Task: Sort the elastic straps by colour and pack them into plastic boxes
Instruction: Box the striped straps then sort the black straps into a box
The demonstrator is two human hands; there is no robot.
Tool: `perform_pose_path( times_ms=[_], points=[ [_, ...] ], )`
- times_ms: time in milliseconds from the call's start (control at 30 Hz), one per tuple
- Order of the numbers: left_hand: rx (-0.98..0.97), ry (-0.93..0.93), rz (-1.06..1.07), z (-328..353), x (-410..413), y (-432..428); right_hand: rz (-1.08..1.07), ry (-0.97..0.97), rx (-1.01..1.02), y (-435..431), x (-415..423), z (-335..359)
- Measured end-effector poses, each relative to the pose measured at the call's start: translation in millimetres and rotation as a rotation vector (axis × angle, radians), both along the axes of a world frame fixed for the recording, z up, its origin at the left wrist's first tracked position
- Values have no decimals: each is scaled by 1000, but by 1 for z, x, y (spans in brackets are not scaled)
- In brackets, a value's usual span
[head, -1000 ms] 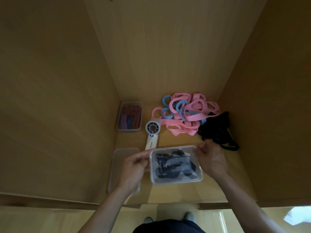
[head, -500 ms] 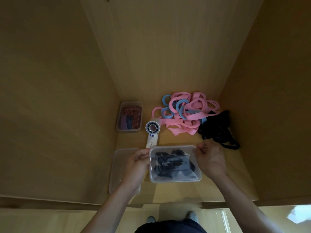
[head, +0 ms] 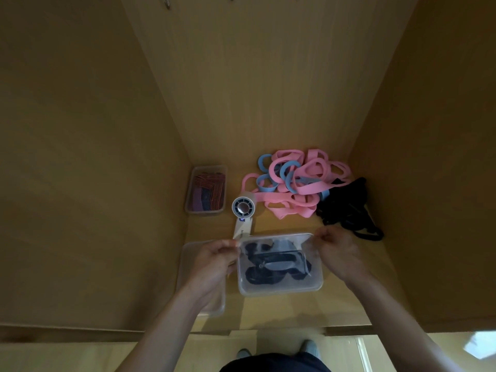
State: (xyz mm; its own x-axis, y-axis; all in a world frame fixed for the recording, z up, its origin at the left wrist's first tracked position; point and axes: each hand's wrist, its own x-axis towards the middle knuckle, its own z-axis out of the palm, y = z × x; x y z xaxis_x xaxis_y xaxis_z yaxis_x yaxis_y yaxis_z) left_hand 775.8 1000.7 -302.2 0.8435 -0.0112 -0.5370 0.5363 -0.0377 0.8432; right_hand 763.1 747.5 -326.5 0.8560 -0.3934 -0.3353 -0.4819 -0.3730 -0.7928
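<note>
Wooden shelf [head: 281, 310] space is taken up nearest by a clear plastic box [head: 279, 289] of black straps [head: 268, 275], pinched at its far corners by curled fingers of the left hand [head: 214, 260] and right hand [head: 338, 253]. Farther back are laid a handheld fan [head: 243, 208], a second box [head: 209, 167] of red and purple straps, and tangled pink and blue straps [head: 295, 189] touching loose black straps [head: 346, 205].

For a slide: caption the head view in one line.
Left hand and right hand hold a box of black straps; a pink-and-blue pile lies behind.
</note>
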Motion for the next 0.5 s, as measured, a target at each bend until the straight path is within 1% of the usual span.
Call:
perform_pose_path(
  times_ms=[100, 200, 333, 500],
  points=[
    [43, -36, 8, 0, -2, 0, -5, 23, 86, -6, -2, -1],
    [182, -94, 13, -1, -3, -2, 20, 11, 73, -9, -3, -1],
    [173, -105, -19, 1, -2, -8, 44, 14, 35, -10, -1, 3],
    [285, -136, -82, -3, 4, -11, 79, 41, 22, -8, 8, 4]
  ],
)
